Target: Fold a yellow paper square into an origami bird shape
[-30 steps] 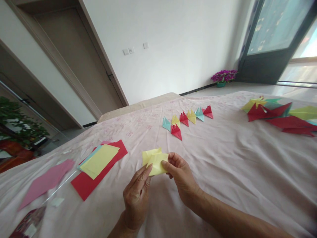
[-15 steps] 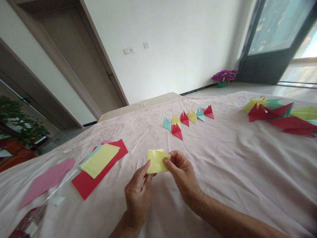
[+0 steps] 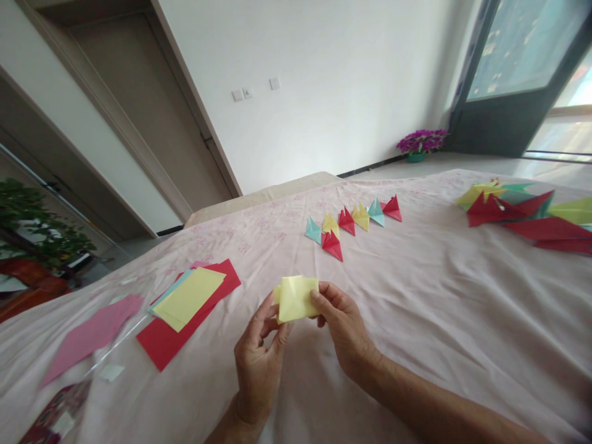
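A folded yellow sheet of paper [image 3: 296,300] is held up over the cloth between both hands. My right hand [image 3: 345,324] pinches its right edge, thumb on the near face. At the lower left, my left hand [image 3: 261,354] grips the paper with its thumb low and its fingers partly behind it. Layers of the paper stick out at the left side. Beyond the hands stands a row of small folded paper pieces, among them a red one [image 3: 332,245], a light blue one [image 3: 313,230] and a yellow one [image 3: 361,216].
To the left lie yellow sheets [image 3: 189,299] on red paper [image 3: 161,348], pink paper [image 3: 87,339] and a clear plastic packet [image 3: 58,413]. Larger folded red paper pieces [image 3: 550,234] lie at the right. The pale tablecloth [image 3: 439,320] is wrinkled.
The folded yellow paper has been turned and its flaps shifted between the fingers. My left hand has changed its grip, its thumb moving from the front face to the lower edge.
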A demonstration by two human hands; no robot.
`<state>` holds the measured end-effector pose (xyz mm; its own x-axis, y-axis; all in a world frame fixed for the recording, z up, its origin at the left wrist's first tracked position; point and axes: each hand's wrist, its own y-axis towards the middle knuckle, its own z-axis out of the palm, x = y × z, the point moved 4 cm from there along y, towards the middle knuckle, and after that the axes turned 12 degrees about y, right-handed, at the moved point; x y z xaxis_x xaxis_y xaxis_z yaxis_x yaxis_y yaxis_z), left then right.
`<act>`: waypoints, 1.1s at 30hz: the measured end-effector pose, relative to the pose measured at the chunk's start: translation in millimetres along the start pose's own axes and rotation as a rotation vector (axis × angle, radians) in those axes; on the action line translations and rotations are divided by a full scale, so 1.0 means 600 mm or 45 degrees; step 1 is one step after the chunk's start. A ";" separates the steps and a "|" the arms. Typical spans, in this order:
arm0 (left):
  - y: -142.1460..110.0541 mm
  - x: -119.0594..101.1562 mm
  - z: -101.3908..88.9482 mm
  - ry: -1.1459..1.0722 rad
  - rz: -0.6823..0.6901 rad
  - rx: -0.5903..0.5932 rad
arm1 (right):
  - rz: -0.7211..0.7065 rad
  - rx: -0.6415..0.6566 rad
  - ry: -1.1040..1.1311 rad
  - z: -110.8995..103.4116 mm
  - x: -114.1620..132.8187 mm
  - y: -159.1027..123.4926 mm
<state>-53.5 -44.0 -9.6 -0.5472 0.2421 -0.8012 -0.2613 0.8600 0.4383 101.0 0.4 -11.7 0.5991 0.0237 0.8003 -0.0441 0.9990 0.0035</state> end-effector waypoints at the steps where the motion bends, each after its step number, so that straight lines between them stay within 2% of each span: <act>1: 0.001 0.000 -0.002 0.014 0.009 0.010 | 0.020 0.007 0.014 0.001 0.001 0.000; 6: 0.018 -0.001 -0.022 0.068 0.028 -0.055 | 0.079 -0.011 0.064 0.006 0.010 -0.002; 8: 0.029 0.002 -0.023 0.021 -0.025 0.002 | 0.093 -0.022 0.066 0.007 0.012 -0.002; 10: 0.038 0.005 -0.014 -0.130 -0.117 0.176 | 0.106 -0.049 0.051 0.005 0.012 -0.001; 13: 0.042 0.002 0.007 -0.444 -0.257 0.523 | 0.099 -0.131 0.034 -0.003 0.014 0.002; 15: 0.041 -0.002 0.014 -0.582 -0.347 0.638 | 0.053 -0.173 0.016 -0.010 0.018 0.005; 17: 0.041 -0.001 0.012 -0.643 -0.447 0.570 | -0.006 -0.176 -0.006 -0.015 0.024 0.008; 19: 0.044 0.004 0.004 -0.644 -0.510 0.417 | -0.010 -0.124 0.015 -0.016 0.027 0.012; 22: 0.050 0.005 -0.012 -0.545 -0.486 0.243 | 0.050 -0.014 0.088 -0.013 0.028 0.015; 27: 0.059 -0.004 -0.031 -0.418 -0.404 0.197 | 0.067 -0.050 0.063 -0.020 0.023 0.018; 33: 0.065 0.000 -0.051 -0.251 -0.372 0.123 | 0.191 -0.104 0.126 -0.030 0.006 0.021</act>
<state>-87.8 -24.1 19.9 -0.2941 0.0539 -0.9543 -0.3024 0.9419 0.1464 116.7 13.8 -19.5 0.6664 0.1723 0.7254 -0.0761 0.9836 -0.1637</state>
